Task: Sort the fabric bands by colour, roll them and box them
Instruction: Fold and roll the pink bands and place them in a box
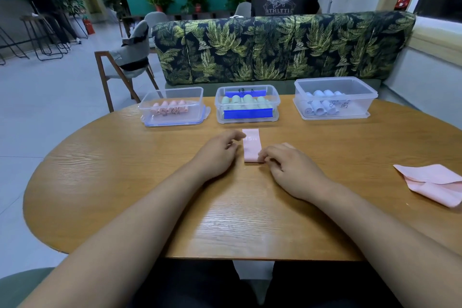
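Note:
A pink fabric band (252,144) lies flat and lengthwise on the wooden table (125,182), its far end pointing at the boxes. My right hand (287,165) pinches the band's near end, where it starts to curl. My left hand (217,152) rests just left of the band with loosely curled fingers, touching its edge. Three clear plastic boxes stand at the table's far side: the left box (172,119) holds pink rolls, the middle box (247,117) green rolls, the right box (335,87) light blue rolls.
More loose pink bands (435,182) lie in a pile at the table's right edge. A leaf-print sofa (282,47) backs the table, with a person sitting behind it. A wooden chair (125,62) stands at the far left.

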`<action>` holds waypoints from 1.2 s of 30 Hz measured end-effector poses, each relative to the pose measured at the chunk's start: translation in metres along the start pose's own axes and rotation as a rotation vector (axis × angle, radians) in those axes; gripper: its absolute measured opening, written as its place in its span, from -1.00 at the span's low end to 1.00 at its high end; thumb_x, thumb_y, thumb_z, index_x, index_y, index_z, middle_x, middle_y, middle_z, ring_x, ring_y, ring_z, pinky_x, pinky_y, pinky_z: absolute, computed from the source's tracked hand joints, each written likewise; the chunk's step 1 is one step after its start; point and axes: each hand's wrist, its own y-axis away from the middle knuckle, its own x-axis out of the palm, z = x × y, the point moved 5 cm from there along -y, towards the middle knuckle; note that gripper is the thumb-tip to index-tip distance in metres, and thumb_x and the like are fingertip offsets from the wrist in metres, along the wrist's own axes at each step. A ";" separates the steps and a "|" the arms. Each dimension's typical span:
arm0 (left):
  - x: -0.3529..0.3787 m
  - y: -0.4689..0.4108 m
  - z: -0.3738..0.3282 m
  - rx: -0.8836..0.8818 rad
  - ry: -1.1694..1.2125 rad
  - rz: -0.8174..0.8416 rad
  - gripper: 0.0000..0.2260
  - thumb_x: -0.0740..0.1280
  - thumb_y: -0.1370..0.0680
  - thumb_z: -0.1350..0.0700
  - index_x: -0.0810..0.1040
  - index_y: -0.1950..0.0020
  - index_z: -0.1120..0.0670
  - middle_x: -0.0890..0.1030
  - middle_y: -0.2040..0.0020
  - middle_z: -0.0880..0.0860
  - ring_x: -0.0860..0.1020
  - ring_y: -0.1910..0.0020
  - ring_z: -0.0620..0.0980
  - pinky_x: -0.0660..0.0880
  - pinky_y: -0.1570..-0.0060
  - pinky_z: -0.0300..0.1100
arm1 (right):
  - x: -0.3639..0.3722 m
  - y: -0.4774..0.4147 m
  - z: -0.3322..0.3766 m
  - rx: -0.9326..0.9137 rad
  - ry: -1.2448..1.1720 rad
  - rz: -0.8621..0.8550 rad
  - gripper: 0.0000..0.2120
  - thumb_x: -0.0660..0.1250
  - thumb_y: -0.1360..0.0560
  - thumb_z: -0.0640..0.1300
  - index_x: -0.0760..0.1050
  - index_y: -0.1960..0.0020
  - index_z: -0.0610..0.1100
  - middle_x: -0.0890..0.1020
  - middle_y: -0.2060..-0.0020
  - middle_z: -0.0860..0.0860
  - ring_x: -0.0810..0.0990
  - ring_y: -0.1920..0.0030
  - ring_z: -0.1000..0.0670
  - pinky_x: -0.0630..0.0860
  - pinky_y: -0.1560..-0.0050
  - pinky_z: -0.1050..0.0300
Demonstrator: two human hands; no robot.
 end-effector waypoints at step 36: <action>0.013 -0.050 0.019 0.084 -0.145 0.032 -0.56 0.27 -0.58 -0.30 0.55 -0.40 -0.19 0.57 -0.34 -0.29 0.42 -0.38 -0.26 0.30 -0.49 -0.06 | -0.013 -0.056 -0.033 -0.285 -0.047 -0.031 -0.88 0.51 -0.57 -0.13 0.66 -0.07 0.03 0.60 -0.05 0.23 0.52 -0.12 0.07 0.51 -0.17 0.07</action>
